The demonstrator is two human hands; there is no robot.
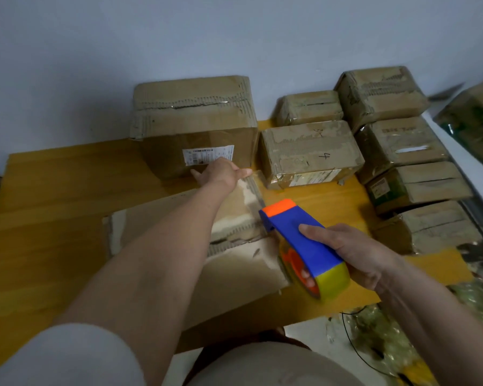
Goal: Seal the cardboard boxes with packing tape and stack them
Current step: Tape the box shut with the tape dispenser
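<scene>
A yellow-orange wooden table stood against a pale blue-grey wall. Off its near right corner, floor showed with a thin black cable and crumpled clear wrap.

The box being sealed lay flat on the table nearest the person, its top worn and torn along the flap seam. The left hand, reaching across it, rested on the box's far edge with thumb and fingers extended, the thumb pressing down the end of a clear tape strip. The strip ran back along the box's right side to the dispenser, a blue body with an orange tip and a yellow-green roll. The right hand gripped the dispenser's body, fingers curled round it, at the box's right edge.

Behind stood a large box against the wall, bearing a white printed label too blurred to read. To its right lay a medium box with a handwritten "4" and a further mark above it that could not be read; a small box sat behind it. A stack and row of taped boxes lined the table's right edge, some with illegible labels.
</scene>
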